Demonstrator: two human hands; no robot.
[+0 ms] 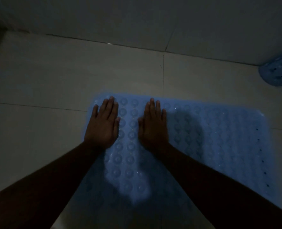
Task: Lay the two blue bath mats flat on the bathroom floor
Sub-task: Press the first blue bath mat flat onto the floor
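A light blue bath mat (211,138) with round suction bumps lies spread on the tiled floor, its far edge toward the wall. My left hand (103,124) rests palm down on the mat's far left corner, fingers extended and close together. My right hand (154,126) presses flat on the mat just to the right of it, also holding nothing. A second blue mat (279,71) sits curled or bunched against the wall at the far right edge, only partly in view.
The room is dim. Pale floor tiles (46,83) stretch to the left and beyond the mat. A tiled wall (137,19) rises along the far side, meeting the floor in a diagonal line.
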